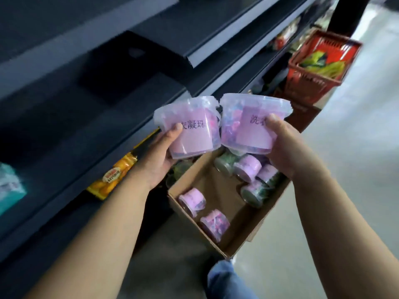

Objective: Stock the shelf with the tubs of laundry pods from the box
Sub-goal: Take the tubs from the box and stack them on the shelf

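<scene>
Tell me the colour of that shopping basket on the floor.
Red basket, seen in the head view.

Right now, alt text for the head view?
The left hand grips one clear pink-labelled tub and the right hand another tub, side by side above a cardboard box holding more tubs. Dark shelf at left, red basket beyond.

- Thumb of the left hand (159,156) covers the label's start on the left tub (190,130).
- Thumb of the right hand (287,147) hides much of the label on the right tub (252,124).
- Teal pack (8,186), near left, is cut by the edge.
- Far goods (282,37) are blurred.
</scene>
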### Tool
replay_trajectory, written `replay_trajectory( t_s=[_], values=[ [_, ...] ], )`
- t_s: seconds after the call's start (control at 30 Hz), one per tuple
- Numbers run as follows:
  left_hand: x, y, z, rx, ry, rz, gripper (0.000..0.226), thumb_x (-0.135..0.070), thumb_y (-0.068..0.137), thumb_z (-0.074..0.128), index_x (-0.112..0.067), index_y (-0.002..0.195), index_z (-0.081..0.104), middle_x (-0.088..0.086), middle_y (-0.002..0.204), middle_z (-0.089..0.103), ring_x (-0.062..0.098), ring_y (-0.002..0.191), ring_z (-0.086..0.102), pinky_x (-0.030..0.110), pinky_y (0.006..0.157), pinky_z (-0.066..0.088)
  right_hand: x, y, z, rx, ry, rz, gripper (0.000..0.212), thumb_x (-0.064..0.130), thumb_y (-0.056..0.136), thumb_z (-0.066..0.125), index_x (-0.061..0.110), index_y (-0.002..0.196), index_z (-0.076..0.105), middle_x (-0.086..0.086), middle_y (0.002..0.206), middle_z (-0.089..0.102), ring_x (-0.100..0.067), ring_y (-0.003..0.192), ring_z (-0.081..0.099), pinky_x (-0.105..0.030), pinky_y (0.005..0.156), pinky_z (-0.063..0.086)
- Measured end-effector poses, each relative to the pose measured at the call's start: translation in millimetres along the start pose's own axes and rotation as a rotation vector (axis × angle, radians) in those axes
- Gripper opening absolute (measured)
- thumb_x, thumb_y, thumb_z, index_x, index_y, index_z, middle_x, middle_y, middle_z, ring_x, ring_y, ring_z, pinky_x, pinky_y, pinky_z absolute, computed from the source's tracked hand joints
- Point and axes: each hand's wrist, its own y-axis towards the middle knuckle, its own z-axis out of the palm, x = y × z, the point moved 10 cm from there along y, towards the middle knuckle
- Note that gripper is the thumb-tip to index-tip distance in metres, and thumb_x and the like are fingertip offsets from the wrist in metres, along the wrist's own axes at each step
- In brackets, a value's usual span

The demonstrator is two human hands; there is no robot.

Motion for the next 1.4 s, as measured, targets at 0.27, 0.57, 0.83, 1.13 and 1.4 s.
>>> replay_trajectory(
  t_s=[0.27,0.57,0.83,1.13,1.4],
  values=[
    [-76,-188,-85,-0.131,-0.124,0.197,0.078,-0.045,0.036,0.088,-0.018,0.102,0.058,0.000,0.093,0.073,0.015,0.099,0.067,0.030,0.084,0.055,56,-113,160,0.261,-0.153,-0.144,0.109,0.076,0.028,0.076,0.015,0.116,0.055,-0.004,0.107,0.068,-0.018,0.097,0.066,-0.034,0.082,0.053],
    [-145,-420,-207,-0.444,-0.124,0.513,0.093,-0.050,0.026,0.090,-0.017,0.107,0.058,-0.006,0.095,0.074,0.006,0.090,0.068,0.023,0.071,0.056,62,-225,373,0.649,-0.053,-0.147,0.056,0.059,0.054,0.067,0.023,0.096,0.062,0.006,0.093,0.073,-0.005,0.083,0.069,-0.025,0.071,0.056],
    [-157,-501,-280,-0.641,-0.073,0.597,0.100,-0.054,0.031,0.088,-0.016,0.117,0.055,-0.003,0.106,0.071,0.010,0.101,0.065,0.026,0.083,0.055,43,-252,495,0.929,-0.087,-0.109,0.040,0.039,0.070,0.067,0.022,0.105,0.058,0.010,0.088,0.073,-0.005,0.085,0.067,-0.022,0.071,0.056],
    [-217,-428,-331,-0.679,0.114,0.585,0.086,-0.058,0.026,0.086,-0.024,0.101,0.060,-0.014,0.085,0.074,-0.002,0.082,0.068,0.015,0.064,0.053,63,-140,550,0.872,-0.127,-0.217,0.112,0.071,0.029,0.079,0.018,0.124,0.052,0.004,0.112,0.069,-0.010,0.102,0.065,-0.023,0.077,0.052],
    [-318,-333,-411,-0.875,0.195,0.663,0.070,-0.047,0.040,0.075,-0.029,0.105,0.056,-0.008,0.112,0.064,0.012,0.110,0.058,0.040,0.101,0.044,126,-18,620,0.942,-0.100,-0.263,0.104,0.059,0.029,0.087,0.014,0.118,0.055,0.007,0.103,0.072,-0.006,0.094,0.067,-0.020,0.069,0.054]
  ],
)
